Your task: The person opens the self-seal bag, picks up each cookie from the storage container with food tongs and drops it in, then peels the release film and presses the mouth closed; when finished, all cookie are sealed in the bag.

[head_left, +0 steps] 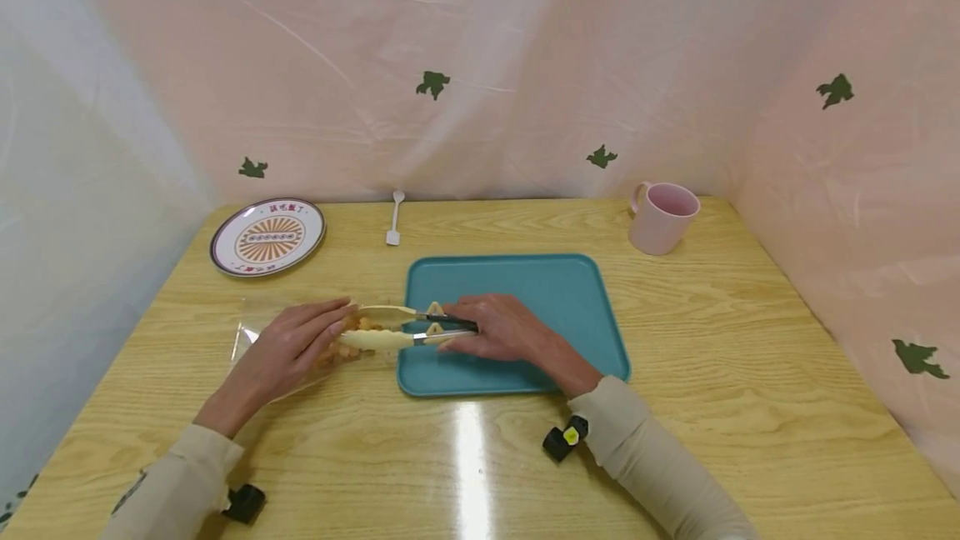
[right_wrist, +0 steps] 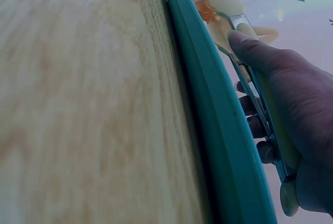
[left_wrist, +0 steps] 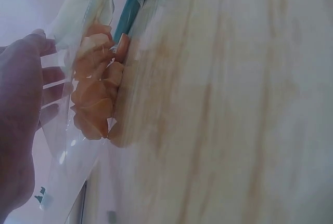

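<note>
My left hand [head_left: 288, 348] holds the upper side of a clear plastic bag [left_wrist: 65, 156], its fingers over the plastic in the head view. Orange-brown snack pieces [left_wrist: 96, 89] lie bunched inside the bag. My right hand [head_left: 506, 327] grips a pair of tongs [head_left: 378, 340] with cream-coloured heads and metal arms. The tong heads point left, apart from each other, at the bag's mouth with snack pieces between them. Beneath the right hand lies a teal tray [head_left: 525, 273], and the bag's mouth is at its left edge. The left fingers partly hide the tong tips.
A patterned plate [head_left: 267, 257] sits at the back left of the wooden table [head_left: 735, 382]. Right of it lies a small white spoon-like utensil [head_left: 395, 219]. A pink mug [head_left: 660, 223] stands at the back right. Patterned cloth [head_left: 510, 123] hangs behind the table.
</note>
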The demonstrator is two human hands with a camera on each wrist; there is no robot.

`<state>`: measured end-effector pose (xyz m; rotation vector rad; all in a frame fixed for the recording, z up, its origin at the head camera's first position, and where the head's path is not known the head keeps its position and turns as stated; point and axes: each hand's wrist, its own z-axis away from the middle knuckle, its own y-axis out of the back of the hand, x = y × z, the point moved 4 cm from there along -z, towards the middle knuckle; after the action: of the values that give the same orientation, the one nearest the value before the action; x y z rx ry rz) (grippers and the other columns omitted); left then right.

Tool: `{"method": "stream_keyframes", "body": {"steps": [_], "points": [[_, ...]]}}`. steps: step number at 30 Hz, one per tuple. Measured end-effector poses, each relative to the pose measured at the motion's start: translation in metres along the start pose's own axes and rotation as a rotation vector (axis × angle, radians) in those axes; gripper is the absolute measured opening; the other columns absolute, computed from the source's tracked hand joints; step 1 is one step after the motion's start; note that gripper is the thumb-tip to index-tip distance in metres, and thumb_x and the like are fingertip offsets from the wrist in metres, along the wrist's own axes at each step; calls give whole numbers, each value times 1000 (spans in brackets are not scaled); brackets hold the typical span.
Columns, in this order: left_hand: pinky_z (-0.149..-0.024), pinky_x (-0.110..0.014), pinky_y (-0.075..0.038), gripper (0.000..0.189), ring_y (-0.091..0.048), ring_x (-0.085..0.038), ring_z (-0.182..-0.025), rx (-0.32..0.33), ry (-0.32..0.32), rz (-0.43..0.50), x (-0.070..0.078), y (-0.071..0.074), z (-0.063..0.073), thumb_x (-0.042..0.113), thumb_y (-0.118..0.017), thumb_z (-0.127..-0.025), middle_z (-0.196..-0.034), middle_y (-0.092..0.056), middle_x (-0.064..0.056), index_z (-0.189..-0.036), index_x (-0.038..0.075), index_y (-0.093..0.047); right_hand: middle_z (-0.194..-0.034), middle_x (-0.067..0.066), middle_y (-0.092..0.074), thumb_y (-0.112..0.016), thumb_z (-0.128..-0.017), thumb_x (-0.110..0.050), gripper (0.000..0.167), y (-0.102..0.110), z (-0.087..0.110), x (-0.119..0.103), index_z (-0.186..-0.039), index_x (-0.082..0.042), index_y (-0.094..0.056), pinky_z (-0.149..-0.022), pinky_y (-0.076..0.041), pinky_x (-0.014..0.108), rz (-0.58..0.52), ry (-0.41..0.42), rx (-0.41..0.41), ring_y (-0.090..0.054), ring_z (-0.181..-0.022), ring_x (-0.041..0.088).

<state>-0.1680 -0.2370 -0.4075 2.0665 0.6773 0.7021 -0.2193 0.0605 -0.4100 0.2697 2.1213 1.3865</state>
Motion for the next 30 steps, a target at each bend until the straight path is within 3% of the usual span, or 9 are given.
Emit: {"method": "stream_keyframes", "body": {"steps": [6, 19, 26, 30], "points": [[-99, -59, -46, 34, -61, -38, -121, 1, 11, -1, 0, 0, 0, 10, -61, -104, -139, -64, -14, -138, 4, -66, -95, 2, -71, -78, -93, -40, 51, 1, 0, -1, -131, -7, -72, -58, -47, 28, -20, 15, 11, -53, -64, 6], [-96, -57, -48, 35, -64, -38, -116, 45, -33, 3, 1, 2, -2, 22, -53, -111, -135, -66, -16, -136, 3, -67, -87, -3, -67, -78, -93, -40, 44, 0, -3, -3, -124, -8, -74, -55, -40, 25, -54, 4, -26, -48, -61, 5], [-98, -57, -46, 35, -62, -38, -119, 26, -24, 10, 1, 3, -1, 12, -61, -105, -138, -65, -14, -139, 5, -65, -93, 0, -70, -78, -93, -40, 47, 0, -1, -4, -126, -6, -73, -57, -44, 27, -47, 0, -44, -52, -64, 6], [-98, -57, -47, 35, -62, -38, -119, 27, -24, 14, 1, 3, -1, 9, -61, -104, -137, -65, -15, -139, 4, -65, -100, 2, -73, -77, -94, -41, 48, 2, -1, -3, -126, -6, -73, -64, -52, 31, -22, -10, -52, -61, -71, 10]]}}
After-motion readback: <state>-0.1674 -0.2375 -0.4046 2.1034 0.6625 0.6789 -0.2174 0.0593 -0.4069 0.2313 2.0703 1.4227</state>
